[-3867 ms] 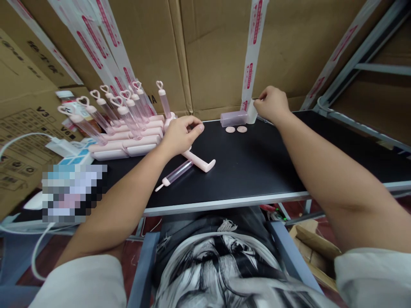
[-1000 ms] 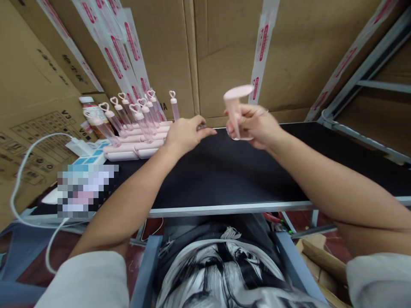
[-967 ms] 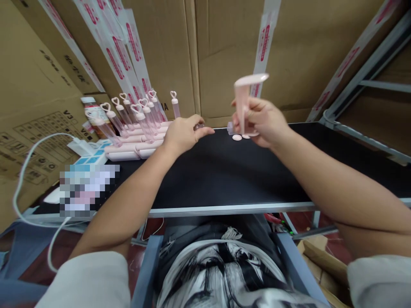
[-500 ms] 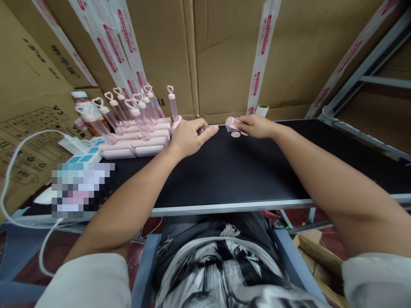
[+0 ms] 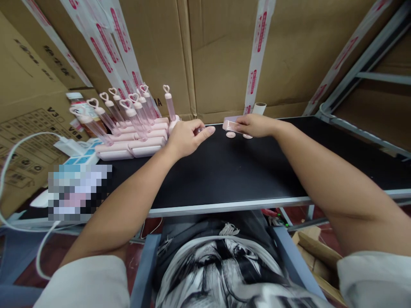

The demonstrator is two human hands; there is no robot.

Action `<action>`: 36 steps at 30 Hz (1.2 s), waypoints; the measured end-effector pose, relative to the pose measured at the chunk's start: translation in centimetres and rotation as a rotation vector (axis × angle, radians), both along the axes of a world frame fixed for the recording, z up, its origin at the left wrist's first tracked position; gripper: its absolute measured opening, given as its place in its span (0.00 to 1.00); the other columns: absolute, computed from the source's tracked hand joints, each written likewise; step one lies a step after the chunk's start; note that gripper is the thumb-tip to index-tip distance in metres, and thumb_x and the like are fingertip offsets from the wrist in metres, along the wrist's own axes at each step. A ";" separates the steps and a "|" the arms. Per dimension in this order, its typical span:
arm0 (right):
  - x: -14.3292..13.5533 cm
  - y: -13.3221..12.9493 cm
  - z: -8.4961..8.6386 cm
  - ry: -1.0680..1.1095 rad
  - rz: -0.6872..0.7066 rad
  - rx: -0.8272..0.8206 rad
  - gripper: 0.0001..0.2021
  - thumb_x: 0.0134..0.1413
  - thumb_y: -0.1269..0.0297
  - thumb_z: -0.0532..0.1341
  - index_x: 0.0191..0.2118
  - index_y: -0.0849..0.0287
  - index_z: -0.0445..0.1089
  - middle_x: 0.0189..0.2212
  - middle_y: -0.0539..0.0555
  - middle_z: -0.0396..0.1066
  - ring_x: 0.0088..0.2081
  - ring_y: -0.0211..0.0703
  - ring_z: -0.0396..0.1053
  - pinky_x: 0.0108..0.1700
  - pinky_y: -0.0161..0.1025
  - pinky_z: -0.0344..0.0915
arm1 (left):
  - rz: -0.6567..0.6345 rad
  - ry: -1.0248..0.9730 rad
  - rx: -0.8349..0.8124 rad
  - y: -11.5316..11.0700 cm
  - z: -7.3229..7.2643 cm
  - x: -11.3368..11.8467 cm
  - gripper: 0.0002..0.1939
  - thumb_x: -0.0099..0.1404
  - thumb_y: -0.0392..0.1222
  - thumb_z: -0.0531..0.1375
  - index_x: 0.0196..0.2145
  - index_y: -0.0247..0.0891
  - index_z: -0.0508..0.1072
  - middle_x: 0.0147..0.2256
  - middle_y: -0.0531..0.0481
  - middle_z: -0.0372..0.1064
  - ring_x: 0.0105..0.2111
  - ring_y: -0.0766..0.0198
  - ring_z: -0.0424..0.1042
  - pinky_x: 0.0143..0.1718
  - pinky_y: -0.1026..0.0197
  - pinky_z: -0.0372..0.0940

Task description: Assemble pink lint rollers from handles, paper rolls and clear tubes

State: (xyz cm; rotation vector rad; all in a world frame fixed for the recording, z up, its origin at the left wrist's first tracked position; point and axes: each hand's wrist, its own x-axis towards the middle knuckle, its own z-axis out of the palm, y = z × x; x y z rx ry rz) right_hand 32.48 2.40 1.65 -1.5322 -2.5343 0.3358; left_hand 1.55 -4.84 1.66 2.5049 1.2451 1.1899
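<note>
My right hand point(image 5: 255, 125) reaches to the back of the black table and pinches a pale pink, partly see-through piece point(image 5: 230, 125), whose kind I cannot make out. Just below it show a small pink disc point(image 5: 230, 134) and a second one partly under the fingers. My left hand point(image 5: 188, 137) hovers left of it, fingers curled and thumb pointing right, around a small clear thing point(image 5: 200, 130) mostly hidden. Beyond the left hand stand several clear pink tubes point(image 5: 141, 124) with heart-shaped loops on their caps, set upright or leaning on pale pink blocks point(image 5: 146, 147).
Cardboard boxes point(image 5: 218, 60) with red-and-white tape wall off the back. A white roll point(image 5: 259, 108) stands behind my right hand. At left are a bottle point(image 5: 77, 100), a power strip point(image 5: 85, 156), cables and a blurred-out flat item point(image 5: 80, 188). A metal frame point(image 5: 362, 55) rises at right.
The pale pink piece has turned in my right hand and now shows a different side. The discs below look farther apart. My left hand stays nearly in place; the view has shifted slightly.
</note>
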 end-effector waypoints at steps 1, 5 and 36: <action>0.2 0.1 0.1 0.003 -0.022 0.054 0.10 0.68 0.58 0.59 0.38 0.56 0.73 0.34 0.55 0.76 0.35 0.47 0.70 0.38 0.42 0.59 | -0.001 -0.003 0.001 0.0 0.0 0.0 0.34 0.70 0.74 0.57 0.29 0.38 0.76 0.22 0.53 0.69 0.24 0.65 0.63 0.31 0.58 0.56; 0.4 0.8 -0.6 0.014 -0.141 0.267 0.12 0.66 0.63 0.59 0.45 0.58 0.80 0.42 0.59 0.81 0.43 0.52 0.74 0.42 0.43 0.63 | 0.003 0.001 -0.002 0.1 0.0 0.0 0.34 0.70 0.74 0.57 0.29 0.38 0.76 0.22 0.53 0.68 0.24 0.65 0.63 0.30 0.58 0.56; 1.6 3.4 -3.4 0.003 -0.258 0.260 0.11 0.62 0.61 0.69 0.46 0.59 0.84 0.43 0.63 0.83 0.46 0.54 0.76 0.48 0.45 0.67 | 0.020 0.023 0.011 0.0 0.1 0.1 0.37 0.68 0.78 0.55 0.28 0.39 0.76 0.22 0.51 0.68 0.24 0.64 0.63 0.30 0.58 0.57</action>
